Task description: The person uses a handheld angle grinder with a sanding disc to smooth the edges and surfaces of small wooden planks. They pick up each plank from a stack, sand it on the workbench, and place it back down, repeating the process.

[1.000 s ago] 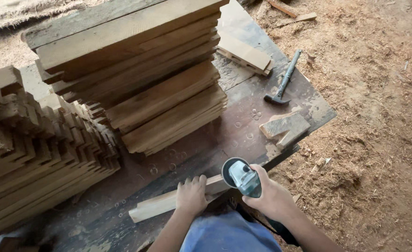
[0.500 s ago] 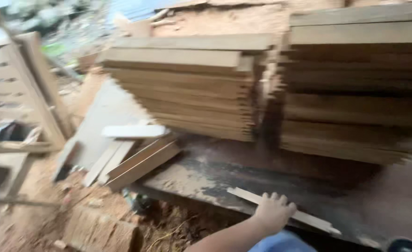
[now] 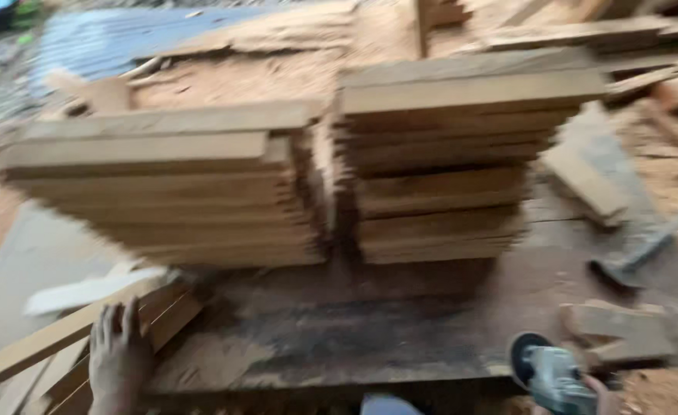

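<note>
Rough wooden slats [image 3: 85, 338] under spread left hand [image 3: 117, 361]; right hand [image 3: 604, 396] gripping angle grinder [image 3: 550, 373].

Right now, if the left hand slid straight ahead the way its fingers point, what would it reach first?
The left hand lies on loose wooden slats, fingers pointing up the frame. Straight ahead it would likely meet the pale strip first, then the left stack of planks; blur leaves depth unclear.

Pale, matt sawn wood is seen in the stacked planks [image 3: 177, 184] and loose slats [image 3: 85, 338]. The bench [image 3: 339, 338] is dark, worn wood (dusted with sawdust). The grinder [image 3: 554, 376] is grey, dull metal and plastic.
</note>
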